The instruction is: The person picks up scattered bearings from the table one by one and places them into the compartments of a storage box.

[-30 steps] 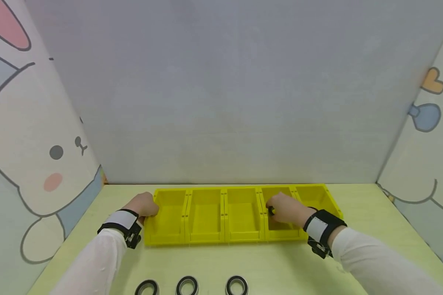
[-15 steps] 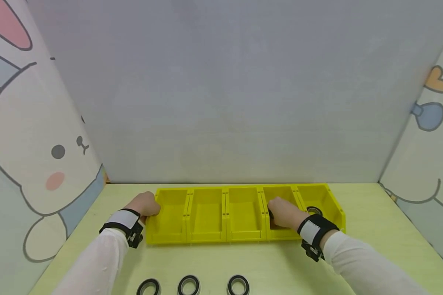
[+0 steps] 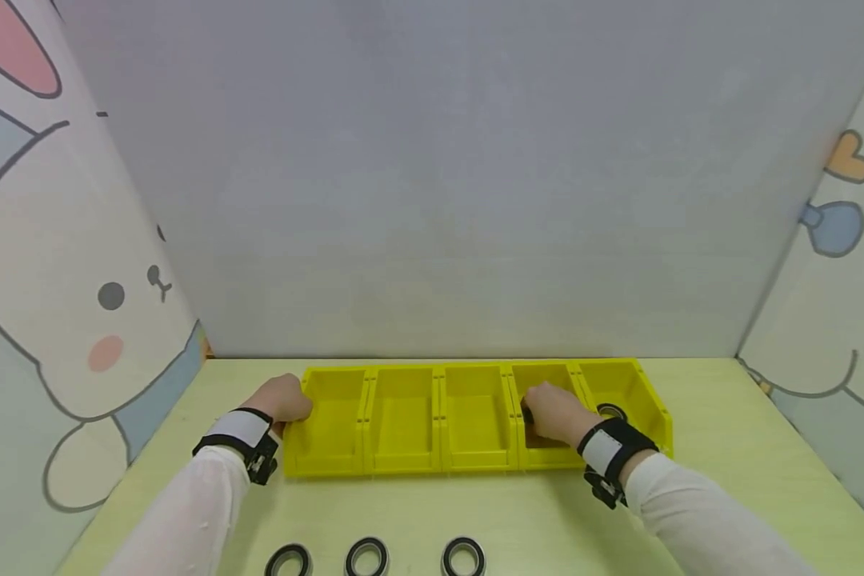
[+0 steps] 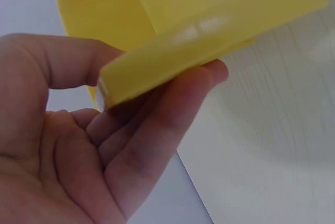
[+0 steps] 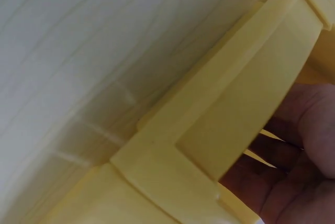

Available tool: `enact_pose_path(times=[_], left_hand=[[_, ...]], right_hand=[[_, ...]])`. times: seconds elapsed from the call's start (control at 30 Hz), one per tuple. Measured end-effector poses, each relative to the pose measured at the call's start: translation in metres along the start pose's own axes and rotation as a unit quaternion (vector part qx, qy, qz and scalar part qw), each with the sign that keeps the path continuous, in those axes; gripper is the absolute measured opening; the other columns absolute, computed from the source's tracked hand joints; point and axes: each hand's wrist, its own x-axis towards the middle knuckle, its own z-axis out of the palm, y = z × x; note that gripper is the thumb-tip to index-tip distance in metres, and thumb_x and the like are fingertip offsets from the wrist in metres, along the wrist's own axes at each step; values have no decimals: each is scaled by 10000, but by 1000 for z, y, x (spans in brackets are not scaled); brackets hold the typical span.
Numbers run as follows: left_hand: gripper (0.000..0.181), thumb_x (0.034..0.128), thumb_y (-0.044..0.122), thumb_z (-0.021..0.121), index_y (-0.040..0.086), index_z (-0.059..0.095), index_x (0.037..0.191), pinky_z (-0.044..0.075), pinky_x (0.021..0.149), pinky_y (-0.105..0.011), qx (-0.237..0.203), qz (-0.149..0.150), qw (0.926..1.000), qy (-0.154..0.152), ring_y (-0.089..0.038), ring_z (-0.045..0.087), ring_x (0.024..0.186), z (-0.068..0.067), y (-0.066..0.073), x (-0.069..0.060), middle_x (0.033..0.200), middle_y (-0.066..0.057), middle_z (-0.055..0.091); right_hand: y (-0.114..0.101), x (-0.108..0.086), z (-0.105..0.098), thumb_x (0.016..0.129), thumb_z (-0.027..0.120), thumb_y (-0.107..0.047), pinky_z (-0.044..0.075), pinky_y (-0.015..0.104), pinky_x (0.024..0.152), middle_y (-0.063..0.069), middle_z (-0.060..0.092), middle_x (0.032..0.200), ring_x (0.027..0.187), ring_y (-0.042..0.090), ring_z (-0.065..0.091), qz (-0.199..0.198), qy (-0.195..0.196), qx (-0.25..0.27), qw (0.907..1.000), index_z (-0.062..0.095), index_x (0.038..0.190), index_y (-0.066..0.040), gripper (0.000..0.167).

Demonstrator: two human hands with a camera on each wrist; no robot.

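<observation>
Left hand (image 3: 282,399) grips the yellow bin row (image 3: 406,462) at centre-left; right hand (image 3: 558,413) pinches a mostly hidden bearing (image 3: 526,412) in the bin at centre-right. Early release could drop it askew.

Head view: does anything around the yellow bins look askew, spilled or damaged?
Nothing stands out. The five yellow bins form a neat row, the left hand gripping its left end. One bearing sits in the rightmost bin, and three bearings lie apart on the table; nothing visible is spilled or cracked.
</observation>
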Motion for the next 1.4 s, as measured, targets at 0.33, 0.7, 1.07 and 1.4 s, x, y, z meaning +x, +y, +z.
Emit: enact_pose_path(times=[0.33, 0.7, 1.07, 1.4], left_hand=[[101, 775, 46, 497, -39, 528, 821, 524, 468, -289, -87, 106, 9999, 26, -196, 560, 512, -1, 0, -3, 702, -115, 543], [147, 782, 43, 498, -67, 533, 873, 533, 476, -293, -58, -115, 9999, 15, -215, 596, 534, -1, -3, -2, 738, -141, 565], [124, 785, 40, 500, -55, 529, 859, 533, 488, -285, -20, -38, 10000, 59, -209, 588, 544, 0, -6, -4, 730, -125, 551], [153, 785, 31, 492, -68, 524, 897, 555, 528, -315, -131, -29, 9999, -5, -215, 595, 578, 0, -4, -7, 753, -131, 558]], right_hand=[[3, -17, -46, 894, 620, -151, 498, 322, 650, 171, 641, 996, 662, 204, 579, -257, -401, 60, 9988, 411, 1383, 24, 560], [-33, -57, -97, 846, 560, -584, 192, 705, 1034, 51, -150, 1575, 1437, 368, -85, -1533, 1768, -1252, 9641, 24, 1511, -342, 888], [-86, -102, -33, 808, 442, -726, 86, 744, 1022, 76, -108, 1580, 1427, 368, -142, -2663, 1098, -805, 9542, 83, 1511, -343, 877], [-90, -104, 30, 835, 530, -617, 203, 752, 979, 66, -69, 1585, 1423, 427, -7, -3253, -422, 290, 9442, 88, 1517, -299, 872]])
